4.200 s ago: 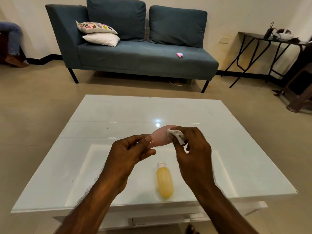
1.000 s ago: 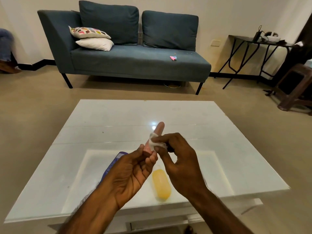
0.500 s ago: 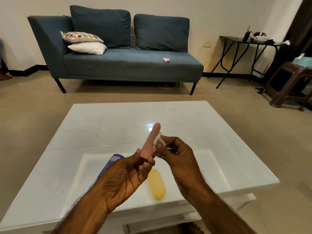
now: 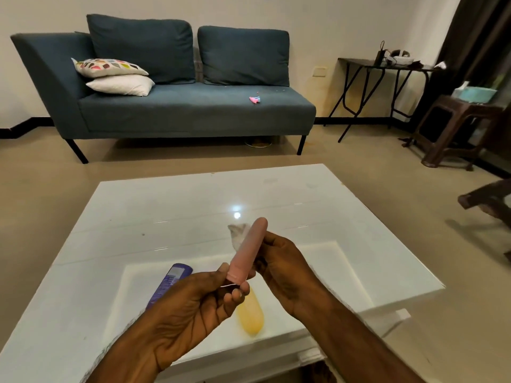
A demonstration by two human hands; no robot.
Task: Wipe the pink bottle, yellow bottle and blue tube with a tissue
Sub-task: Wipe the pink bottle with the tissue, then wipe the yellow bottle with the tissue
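- Pink bottle point(image 4: 249, 248): held in the air above the worktop point(image 4: 166, 211), cap end low and toward me, base end high and away; its long axis tilts up and slightly to my right.
- Left hand point(image 4: 190, 308): my fingers point(image 4: 235, 295) are closed on the cap end of the pink bottle, thumb on one side, fingertips curled under the other. This hand steadies the bottle.
- Right hand point(image 4: 282, 268): my fingers are bent around the far side of the bottle's body, pinching the tissue point(image 4: 238, 235); the tissue shows as a white wad past the bottle's left edge, touching the upper body.
- Governing relation: the tissue lies against the upper half of the bottle, so I judge the wiping stroke must run along the long axis, down toward my left-hand grip or up to the base.
- Yellow bottle point(image 4: 251, 313): lying on the worktop directly under both hands, long axis running toward me; about equally near to either hand.
- Blue tube point(image 4: 170, 283): lying on the worktop to the left of the yellow bottle, partly hidden by my left hand, which is the nearer one.
- Progress, as judged: the pink bottle is in hand; the other two remain to be wiped.
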